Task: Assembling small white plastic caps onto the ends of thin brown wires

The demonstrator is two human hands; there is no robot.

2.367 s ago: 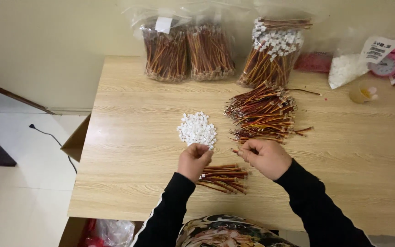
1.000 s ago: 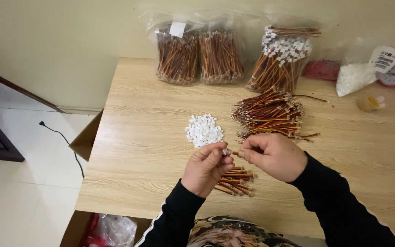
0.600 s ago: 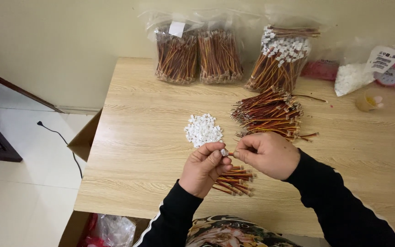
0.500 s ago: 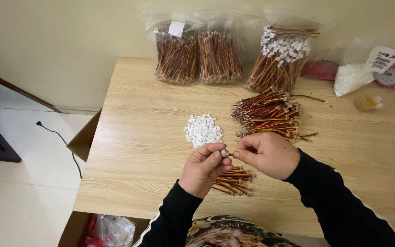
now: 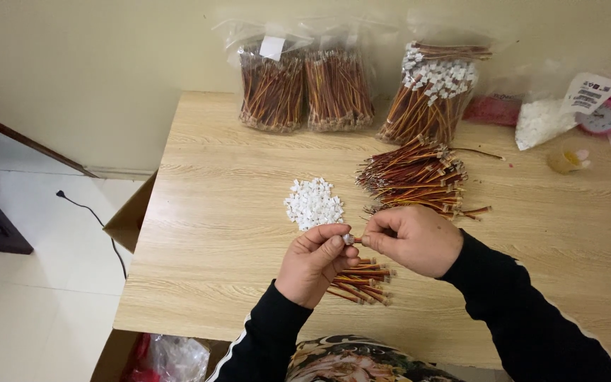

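Soft, even indoor light, faint shadows, perhaps slight edge distortion.

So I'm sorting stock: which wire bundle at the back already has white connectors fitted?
The right-hand bag, nearest the loose wire pile; white connectors crowd its top.

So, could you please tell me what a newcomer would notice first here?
Two hands meet at the table's near edge: the left hand and right hand pinch a small white connector between them. Beyond lie a pile of white connectors and a heap of red-brown wires; bagged wires stand by the wall.
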